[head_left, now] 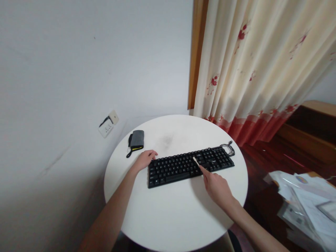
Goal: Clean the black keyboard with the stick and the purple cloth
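A black keyboard (173, 169) lies at a slant across the round white table (168, 210), its thin cable (231, 149) coiled at the far right corner. My left hand (145, 159) holds the keyboard at its upper left corner, fingers curled at the edge. Pinched in my right hand (215, 187) is a slim white stick (195, 161) with a pale tip, too small to name surely. That tip meets the keys right of the middle, near the arrow and navigation keys. The rest of the stick is hidden by my fingers.
A folded grey cloth pouch (137, 139) with a black loop and yellow lining sits at the table's far left. Behind are a wall with a socket (106, 128) and a floral curtain (236, 77). Papers and plastic bags (307, 199) are piled at the right.
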`<act>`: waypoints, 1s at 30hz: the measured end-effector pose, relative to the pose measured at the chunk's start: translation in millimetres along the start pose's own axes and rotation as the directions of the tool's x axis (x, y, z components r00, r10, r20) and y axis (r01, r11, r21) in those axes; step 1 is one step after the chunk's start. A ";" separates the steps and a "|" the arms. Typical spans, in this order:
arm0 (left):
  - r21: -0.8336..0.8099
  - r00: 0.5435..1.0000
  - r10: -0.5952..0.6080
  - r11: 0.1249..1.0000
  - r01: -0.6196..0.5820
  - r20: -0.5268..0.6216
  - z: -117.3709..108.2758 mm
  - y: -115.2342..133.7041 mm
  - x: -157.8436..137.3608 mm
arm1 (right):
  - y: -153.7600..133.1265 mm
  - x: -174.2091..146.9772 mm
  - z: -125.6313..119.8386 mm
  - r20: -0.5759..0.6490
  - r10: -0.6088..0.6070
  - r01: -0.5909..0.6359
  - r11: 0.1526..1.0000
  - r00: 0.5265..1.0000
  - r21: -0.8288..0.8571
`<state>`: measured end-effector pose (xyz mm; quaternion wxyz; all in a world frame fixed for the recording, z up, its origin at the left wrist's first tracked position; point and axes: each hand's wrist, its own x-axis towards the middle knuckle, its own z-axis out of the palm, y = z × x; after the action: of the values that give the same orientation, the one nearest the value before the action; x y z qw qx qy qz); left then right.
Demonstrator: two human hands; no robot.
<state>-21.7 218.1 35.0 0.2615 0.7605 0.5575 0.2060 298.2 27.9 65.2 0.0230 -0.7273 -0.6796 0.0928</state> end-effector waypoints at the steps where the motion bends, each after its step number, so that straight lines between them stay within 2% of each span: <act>1: 0.001 1.000 0.003 1.000 -0.003 0.000 0.0 -0.3 0.2 | 1.9 -3.5 0.8 0.002 0.005 -0.005 1.000 1.000 -0.010; 12: 0.012 1.000 -0.003 1.000 0.003 -0.006 -0.1 3.3 -0.5 | 17.1 -33.1 7.7 0.012 0.028 -0.028 1.000 1.000 0.010; 18: 0.001 1.000 -0.008 1.000 0.008 0.004 -0.1 1.7 0.0 | 12.5 -17.3 11.1 -0.019 0.032 -0.032 0.999 0.999 0.031; 23: -0.005 1.000 -0.003 1.000 0.003 0.005 -0.6 2.3 -1.3 | 1.8 -0.3 4.6 -0.014 0.029 -0.029 1.000 0.999 0.011; 30: 0.011 1.000 -0.005 1.000 0.005 -0.013 -0.3 2.7 -1.7 | -3.0 5.7 0.7 -0.005 0.022 -0.022 0.999 1.000 -0.023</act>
<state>-20.4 215.9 36.9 0.2543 0.7591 0.5622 0.2071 295.5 33.7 64.4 0.0149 -0.7352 -0.6725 0.0835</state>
